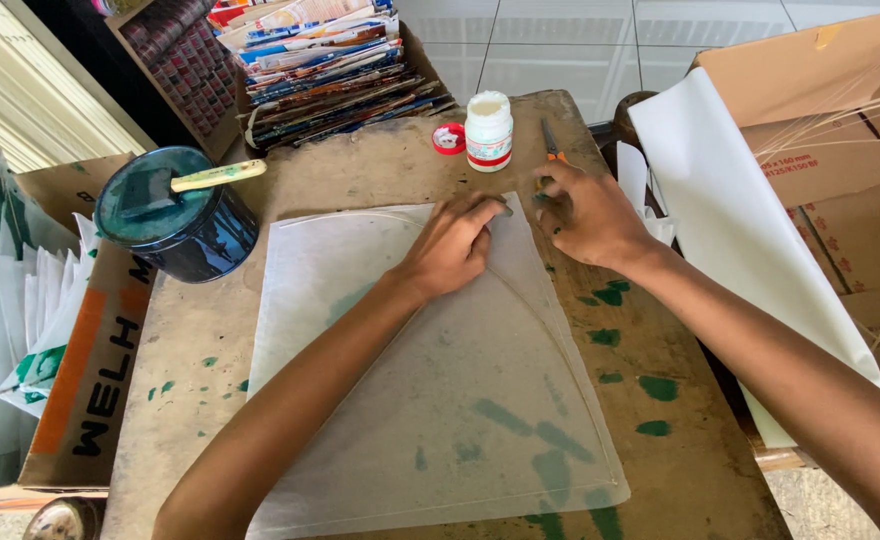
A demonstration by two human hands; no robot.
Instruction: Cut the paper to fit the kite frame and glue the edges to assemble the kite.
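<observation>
A translucent white paper sheet (440, 400) lies flat on a brown, green-stained table (190, 340), with thin sticks running across it. My left hand (452, 245) presses fingertips down on the sheet's far corner. My right hand (585, 210) rests just beside it at the same corner, fingers curled against the paper's edge. Beyond the hands stands a white glue bottle (488, 130) with its red cap (449, 138) lying off next to it. Scissors with orange handles (552, 145) lie close to my right hand.
A dark round tin (175, 215) with a wooden-handled brush across it sits at the left. A box of stacked papers (330, 60) stands at the back. White sheets (730, 220) and cardboard boxes (840, 150) are at the right, folded paper bundles (20, 330) at the left.
</observation>
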